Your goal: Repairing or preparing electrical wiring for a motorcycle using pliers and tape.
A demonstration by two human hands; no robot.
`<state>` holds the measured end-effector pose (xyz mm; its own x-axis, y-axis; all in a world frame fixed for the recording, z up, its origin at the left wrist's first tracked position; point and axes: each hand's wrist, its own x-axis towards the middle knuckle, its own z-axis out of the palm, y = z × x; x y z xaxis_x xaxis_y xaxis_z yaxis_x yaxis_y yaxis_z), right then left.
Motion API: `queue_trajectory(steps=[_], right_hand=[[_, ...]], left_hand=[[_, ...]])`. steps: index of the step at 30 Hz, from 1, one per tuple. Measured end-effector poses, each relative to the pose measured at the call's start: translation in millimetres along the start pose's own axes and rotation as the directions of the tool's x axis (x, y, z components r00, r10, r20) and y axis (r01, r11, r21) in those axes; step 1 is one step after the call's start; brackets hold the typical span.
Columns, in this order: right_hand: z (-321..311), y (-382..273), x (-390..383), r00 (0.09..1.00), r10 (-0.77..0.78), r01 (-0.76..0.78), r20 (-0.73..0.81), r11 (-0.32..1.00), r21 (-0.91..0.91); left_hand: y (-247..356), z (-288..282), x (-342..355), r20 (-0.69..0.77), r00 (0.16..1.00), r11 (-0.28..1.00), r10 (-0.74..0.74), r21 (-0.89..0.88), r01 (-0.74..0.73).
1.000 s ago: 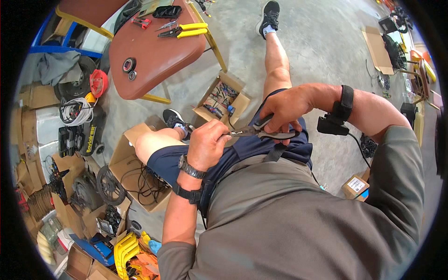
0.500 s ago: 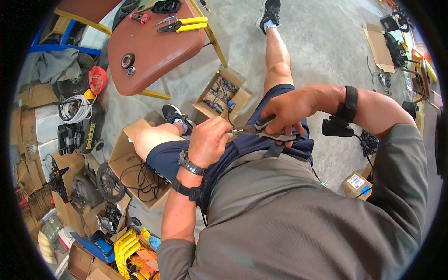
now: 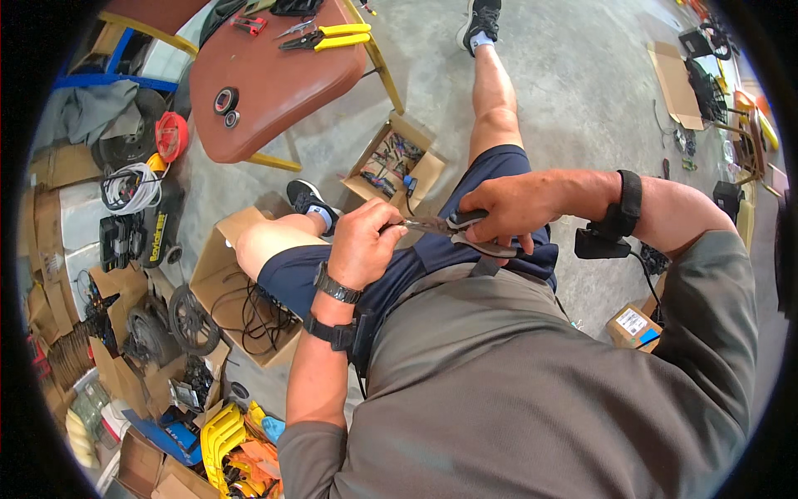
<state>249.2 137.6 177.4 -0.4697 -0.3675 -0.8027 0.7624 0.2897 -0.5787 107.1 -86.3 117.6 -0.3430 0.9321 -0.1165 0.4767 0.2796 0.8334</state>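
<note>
Seen from the head camera, a person in a grey shirt (image 3: 515,391) and dark blue shorts (image 3: 295,274) works over the lap on a concrete floor (image 3: 573,100). The right hand (image 3: 509,212) wraps its fingers around the dark handles of a pair of pliers (image 3: 434,224), which lies above the shorts with its metal nose aimed at the left hand (image 3: 363,245). There, thumb and forefinger press together at the tip of the pliers, pinching a small piece (image 3: 403,223) (too tiny here to identify). A dark watch (image 3: 336,284) circles the left wrist; a black strap (image 3: 625,204) bands the right.

Beyond the knees, an open cardboard box (image 3: 429,171) holds a jumble of small parts. To its left stands a chair (image 3: 278,96) with a brown seat, bearing a yellow-handled tool (image 3: 342,36), a red tool (image 3: 248,25) and two round pieces, one larger (image 3: 225,101) and one smaller (image 3: 232,119), just beside each other. Beside the bent left leg, black cables (image 3: 262,324) tangle inside another carton (image 3: 239,223), with a black wheel (image 3: 194,320) close by. Yellow plastic pieces (image 3: 221,441) lie heaped at lower left.
</note>
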Motion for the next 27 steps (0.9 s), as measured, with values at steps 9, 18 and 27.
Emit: queue_trajectory(steps=[9,18,27], right_hand=[[-6,-8,-1,0.998,0.033,-0.029,0.061,0.996,-0.080],[-16,-10,5,0.983,0.071,-0.054,0.172,0.994,-0.097],[-20,-16,6,0.980,0.083,-0.055,0.182,0.986,-0.155]], left_hand=[[1,2,-1,0.061,0.989,0.983,0.138,0.113,-0.145],[9,4,-1,0.120,0.956,0.899,0.266,0.327,-0.291],[14,5,-1,0.167,0.942,0.868,0.291,0.367,-0.333]])
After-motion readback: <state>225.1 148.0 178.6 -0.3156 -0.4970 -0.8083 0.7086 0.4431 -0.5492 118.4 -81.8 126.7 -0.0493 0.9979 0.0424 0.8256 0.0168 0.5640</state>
